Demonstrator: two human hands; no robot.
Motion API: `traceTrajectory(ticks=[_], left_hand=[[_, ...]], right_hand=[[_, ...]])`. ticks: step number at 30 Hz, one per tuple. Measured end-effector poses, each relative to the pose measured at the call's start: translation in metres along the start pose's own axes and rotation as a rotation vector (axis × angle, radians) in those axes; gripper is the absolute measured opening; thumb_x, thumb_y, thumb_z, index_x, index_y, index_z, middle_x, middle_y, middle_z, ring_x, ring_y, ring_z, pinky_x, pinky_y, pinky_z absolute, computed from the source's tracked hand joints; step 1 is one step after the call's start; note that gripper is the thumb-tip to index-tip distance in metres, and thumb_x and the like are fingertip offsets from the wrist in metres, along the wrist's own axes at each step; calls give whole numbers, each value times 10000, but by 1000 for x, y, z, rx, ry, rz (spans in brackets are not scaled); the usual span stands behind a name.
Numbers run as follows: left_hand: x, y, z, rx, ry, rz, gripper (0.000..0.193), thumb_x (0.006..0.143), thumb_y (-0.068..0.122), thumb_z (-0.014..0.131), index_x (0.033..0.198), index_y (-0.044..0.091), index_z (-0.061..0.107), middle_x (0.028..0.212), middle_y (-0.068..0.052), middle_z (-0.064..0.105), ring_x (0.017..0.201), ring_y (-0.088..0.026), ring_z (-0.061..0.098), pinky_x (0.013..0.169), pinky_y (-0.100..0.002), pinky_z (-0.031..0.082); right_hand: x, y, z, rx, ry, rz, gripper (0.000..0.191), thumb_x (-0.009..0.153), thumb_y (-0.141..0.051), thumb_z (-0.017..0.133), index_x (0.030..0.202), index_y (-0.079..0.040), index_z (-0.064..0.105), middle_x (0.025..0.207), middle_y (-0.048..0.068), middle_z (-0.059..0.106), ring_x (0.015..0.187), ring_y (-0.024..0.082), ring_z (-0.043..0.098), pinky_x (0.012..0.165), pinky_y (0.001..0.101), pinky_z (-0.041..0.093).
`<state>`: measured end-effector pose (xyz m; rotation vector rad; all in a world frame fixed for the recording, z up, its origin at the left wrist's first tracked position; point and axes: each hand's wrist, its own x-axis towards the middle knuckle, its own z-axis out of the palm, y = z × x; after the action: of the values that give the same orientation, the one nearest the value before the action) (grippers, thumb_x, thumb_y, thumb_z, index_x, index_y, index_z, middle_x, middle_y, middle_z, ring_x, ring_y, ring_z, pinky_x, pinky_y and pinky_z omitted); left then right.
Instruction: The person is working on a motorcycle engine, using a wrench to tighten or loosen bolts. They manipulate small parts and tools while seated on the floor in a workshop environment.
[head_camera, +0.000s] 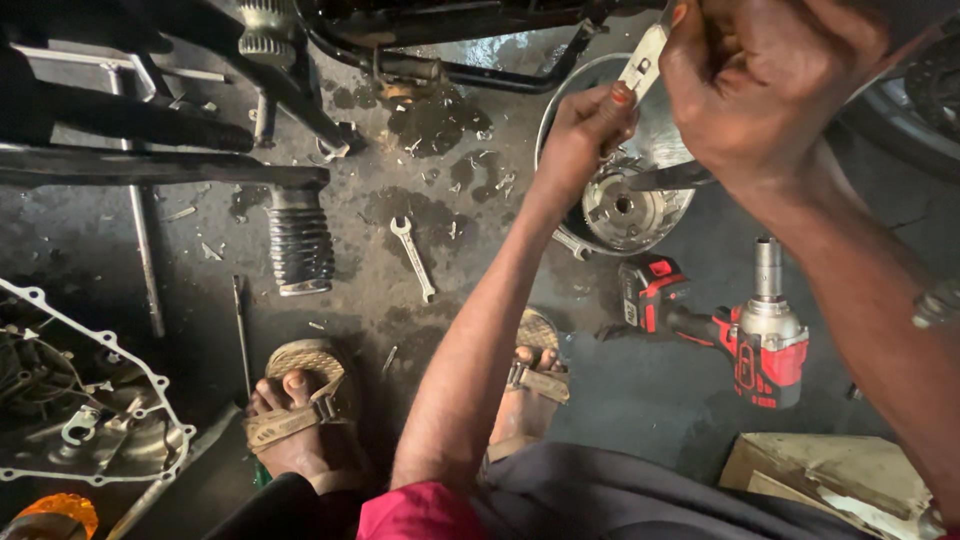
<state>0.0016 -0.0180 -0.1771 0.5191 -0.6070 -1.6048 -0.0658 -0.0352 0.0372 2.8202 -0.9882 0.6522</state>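
1. Both hands close on the same flat silver metal tool (643, 60), a wrench-like bar with a slot in it: the right hand (765, 85) is fisted tight around its upper part near the top edge of the view, and the left hand (590, 125) pinches its lower end between thumb and fingers.
2. That tool is held in the air, tilted, above a round metal basin (560, 110) that stands on the dark, oil-stained concrete floor (400, 270).
3. Inside the basin lies a round silver engine part with a toothed hub (625, 210), directly under the left hand; a dark thin blade-like piece (670, 178) crosses above it, and whether it is joined to the held tool cannot be told.
4. Just right of the basin, on the floor, lies a red and black cordless impact wrench (745, 335) with its steel nose pointing up the view.
5. A small silver open-ended spanner (413, 258) lies well left of the basin, near a black ribbed rubber footrest (300, 240) on a dark frame bar.
6. At the lower left sits a grey engine cover with a white gasket outline (90, 400).
7. Two feet in tan woven sandals (300, 400) rest on the floor below the arms.
8. A torn piece of brown cardboard (830, 475) lies at the lower right.
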Motion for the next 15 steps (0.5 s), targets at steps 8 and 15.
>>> traceTrajectory(ticks=[8,15], left_hand=[[0,-5,-2,-3,13,8,532,1050,502,551,761,59,610,668,37,509,582,-58,379,536,-270,246],[-4,-20,17,-94,82,44,521,1062,509,551,784,70,581,723,45,479,648,-63,375,591,-273,265]], right_hand=[[1,2,-1,-14,8,-57,97,978,124,631,933,39,621,770,82,617,643,183,550,655,307,409],[1,2,-5,-48,6,-123,119,974,119,617,943,6,637,805,59,637,712,196,599,710,320,438]])
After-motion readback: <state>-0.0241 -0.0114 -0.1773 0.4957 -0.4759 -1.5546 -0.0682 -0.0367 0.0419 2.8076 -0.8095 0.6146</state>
